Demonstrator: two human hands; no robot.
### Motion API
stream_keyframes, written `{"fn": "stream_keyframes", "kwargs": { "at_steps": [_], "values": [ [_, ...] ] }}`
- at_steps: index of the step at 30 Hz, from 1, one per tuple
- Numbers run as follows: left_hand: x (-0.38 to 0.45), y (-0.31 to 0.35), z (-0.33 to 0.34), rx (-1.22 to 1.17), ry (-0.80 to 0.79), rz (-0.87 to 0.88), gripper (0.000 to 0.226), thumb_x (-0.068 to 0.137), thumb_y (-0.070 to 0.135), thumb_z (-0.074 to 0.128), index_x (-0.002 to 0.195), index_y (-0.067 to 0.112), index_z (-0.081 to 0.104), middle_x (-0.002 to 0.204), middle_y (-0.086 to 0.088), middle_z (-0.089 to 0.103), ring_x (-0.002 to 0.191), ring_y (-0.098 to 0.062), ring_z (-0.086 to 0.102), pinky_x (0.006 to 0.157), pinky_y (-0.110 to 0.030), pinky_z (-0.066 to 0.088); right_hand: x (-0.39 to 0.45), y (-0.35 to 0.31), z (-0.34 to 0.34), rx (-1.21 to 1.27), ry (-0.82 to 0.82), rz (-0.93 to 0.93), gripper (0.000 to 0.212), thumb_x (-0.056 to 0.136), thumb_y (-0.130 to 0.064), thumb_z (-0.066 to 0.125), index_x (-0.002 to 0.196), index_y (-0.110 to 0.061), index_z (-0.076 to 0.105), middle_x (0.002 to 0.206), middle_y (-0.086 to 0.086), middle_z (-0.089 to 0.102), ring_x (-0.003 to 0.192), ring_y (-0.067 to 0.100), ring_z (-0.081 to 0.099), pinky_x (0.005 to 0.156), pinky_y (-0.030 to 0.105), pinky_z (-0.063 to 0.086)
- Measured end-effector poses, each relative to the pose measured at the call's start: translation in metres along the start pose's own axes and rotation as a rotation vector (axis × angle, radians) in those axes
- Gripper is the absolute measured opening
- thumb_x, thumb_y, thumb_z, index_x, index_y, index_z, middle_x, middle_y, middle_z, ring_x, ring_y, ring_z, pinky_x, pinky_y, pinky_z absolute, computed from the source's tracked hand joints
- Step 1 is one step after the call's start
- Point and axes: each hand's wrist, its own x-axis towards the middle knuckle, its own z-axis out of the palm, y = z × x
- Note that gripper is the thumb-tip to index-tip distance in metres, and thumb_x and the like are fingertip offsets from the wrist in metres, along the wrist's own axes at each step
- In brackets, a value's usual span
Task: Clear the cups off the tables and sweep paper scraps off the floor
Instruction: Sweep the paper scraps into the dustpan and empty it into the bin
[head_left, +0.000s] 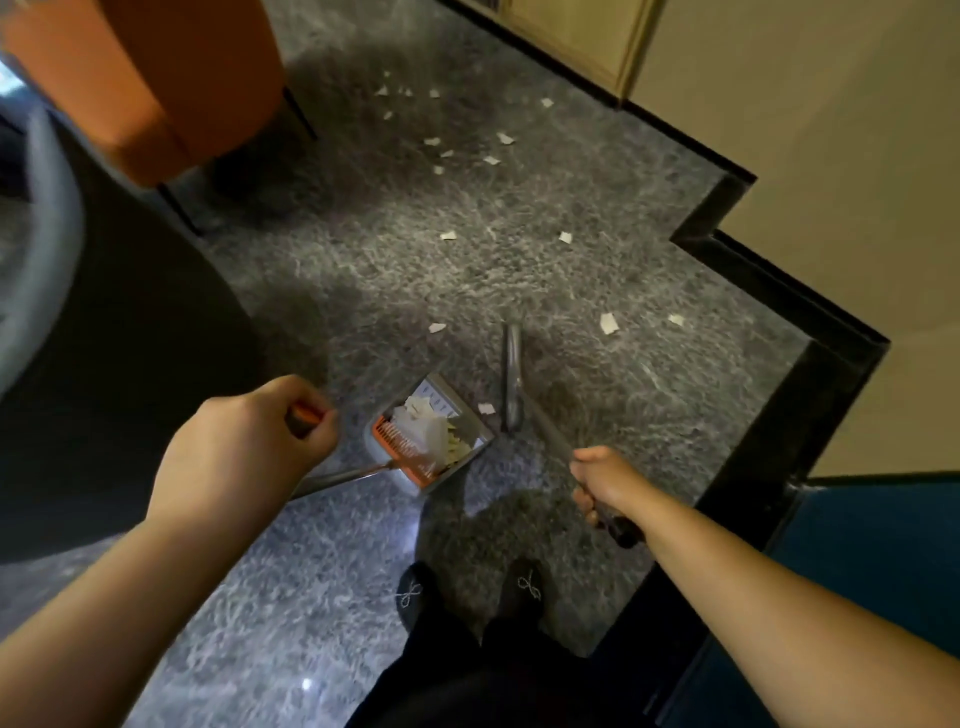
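Note:
My left hand (249, 447) grips the orange-tipped handle of a long-handled dustpan (470, 423), which sits on the grey marbled floor holding a heap of white paper scraps (428, 423). My right hand (605, 480) grips the broom handle; the grey broom head (513, 382) stands on the floor just right of the pan. One small scrap (486, 408) lies between the pan and the broom. Several more white scraps are strewn ahead, such as a scrap (609, 323) to the right and a scrap (448, 235) farther off.
An orange chair (156, 78) on thin black legs stands at the upper left, beside a dark round table edge (47, 249). A black baseboard (779, 291) steps along the beige wall on the right. My dark shoes (524, 584) are just behind the pan.

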Motion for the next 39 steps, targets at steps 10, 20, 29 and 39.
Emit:
{"fn": "stream_keyframes", "kwargs": {
  "at_steps": [10, 20, 29, 39],
  "values": [
    [-0.004, -0.069, -0.03, 0.031, 0.05, -0.077, 0.009, 0.08, 0.037, 0.073, 0.082, 0.033, 0.066, 0.059, 0.014, 0.057, 0.057, -0.019, 0.059, 0.051, -0.028, 0.046, -0.02, -0.042, 0.049, -0.108, -0.042, -0.013, 0.043, 0.103, -0.014, 0.039, 0.145, -0.016, 0.031, 0.063, 0.011, 0.046, 0.042, 0.016, 0.037, 0.035, 0.019, 0.031],
    [-0.022, -0.129, -0.043, 0.007, 0.015, -0.167, 0.01, 0.081, 0.037, 0.072, 0.079, 0.033, 0.064, 0.059, 0.011, 0.061, 0.053, -0.013, 0.058, 0.05, -0.027, 0.045, -0.034, -0.011, 0.099, -0.169, -0.181, 0.094, 0.032, 0.102, -0.015, 0.042, 0.133, -0.02, 0.04, 0.06, 0.007, 0.048, 0.033, 0.009, 0.039, 0.035, 0.017, 0.033],
    [-0.015, -0.134, -0.036, 0.034, 0.001, -0.241, 0.009, 0.083, 0.037, 0.072, 0.08, 0.034, 0.064, 0.056, 0.014, 0.056, 0.052, -0.004, 0.053, 0.047, -0.022, 0.039, -0.005, -0.042, 0.105, -0.262, -0.249, 0.116, 0.033, 0.102, -0.013, 0.038, 0.134, -0.018, 0.038, 0.061, 0.007, 0.043, 0.032, 0.008, 0.035, 0.035, 0.014, 0.03],
    [0.041, -0.076, -0.018, 0.009, -0.009, -0.381, 0.008, 0.084, 0.035, 0.072, 0.087, 0.034, 0.064, 0.062, 0.011, 0.057, 0.054, -0.009, 0.055, 0.049, -0.027, 0.048, 0.059, -0.145, 0.011, -0.448, -0.276, 0.112, 0.034, 0.102, -0.01, 0.039, 0.135, -0.021, 0.041, 0.056, 0.006, 0.046, 0.033, 0.008, 0.036, 0.037, 0.014, 0.03]
  ]
}}
